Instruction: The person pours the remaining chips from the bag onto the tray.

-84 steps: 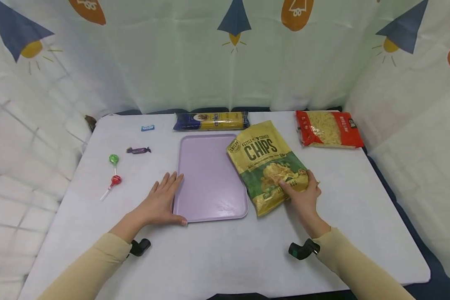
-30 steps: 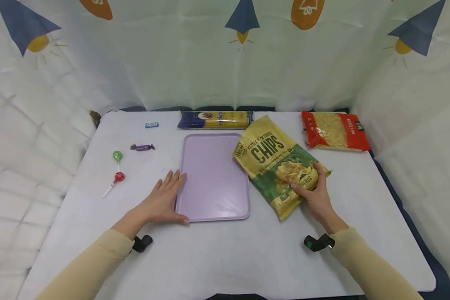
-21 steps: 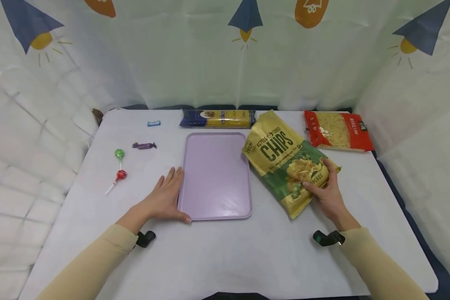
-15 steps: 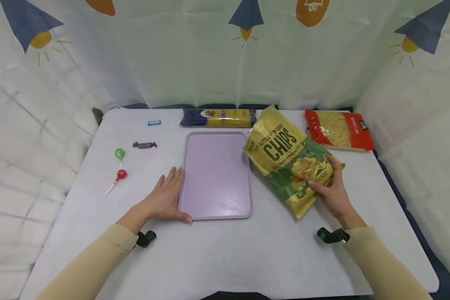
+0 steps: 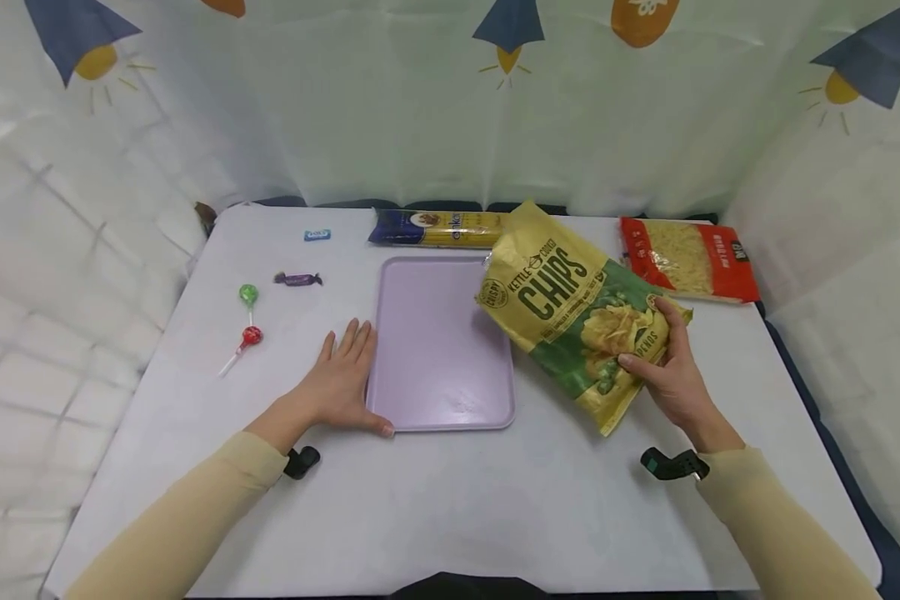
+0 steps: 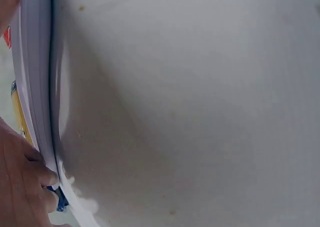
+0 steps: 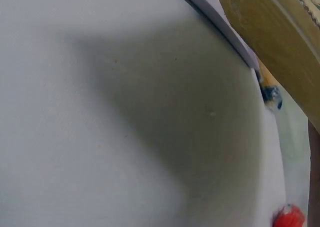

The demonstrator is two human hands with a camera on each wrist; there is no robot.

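Observation:
My right hand grips the lower right edge of a yellow-and-green bag of chips, thumb on its printed front and the other fingers mostly hidden behind. The bag is tilted and casts a shadow on the tabletop below it; its far left corner overlaps the tray in the head view. In the right wrist view, the bag fills the upper right corner. Flat on the table lies a light purple tray. My left hand rests at the tray's left edge, fingers straight and spread, thumb at the near left corner.
Behind the tray lies a blue-and-yellow pasta packet, partly covered by the bag. A red noodle packet is at the back right. On the left lie a green lollipop, a red lollipop, a purple-wrapped candy and a small blue candy.
My right hand has carried the bag of chips rightward, away from the tray's edge, and raised it; lately its far corner swings back over the tray. My left hand stays at the tray.

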